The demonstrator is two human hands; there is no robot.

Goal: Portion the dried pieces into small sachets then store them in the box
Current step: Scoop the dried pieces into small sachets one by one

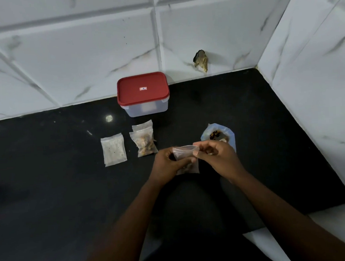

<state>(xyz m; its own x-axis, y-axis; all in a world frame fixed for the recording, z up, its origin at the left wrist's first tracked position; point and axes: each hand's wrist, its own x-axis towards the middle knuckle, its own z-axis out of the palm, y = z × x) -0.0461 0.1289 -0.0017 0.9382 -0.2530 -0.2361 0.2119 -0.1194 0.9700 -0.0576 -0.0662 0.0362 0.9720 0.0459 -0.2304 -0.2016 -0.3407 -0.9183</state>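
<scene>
Both my hands hold one small clear sachet (186, 158) above the black counter. My left hand (169, 162) grips its left side and bottom, where a few dried pieces sit. My right hand (215, 155) pinches its top right edge. Behind my right hand lies an open bluish bag (218, 134) with dark dried pieces inside. A filled sachet (144, 143) lies to the left, partly on another sachet (142, 125). A flat pale sachet (113, 152) lies further left. The clear box with a red lid (143, 93) stands shut at the back.
The black counter (70, 187) meets a white tiled wall at the back and on the right. A hole in the tile (200, 61) shows above the counter. The counter's front edge cuts in at the lower right.
</scene>
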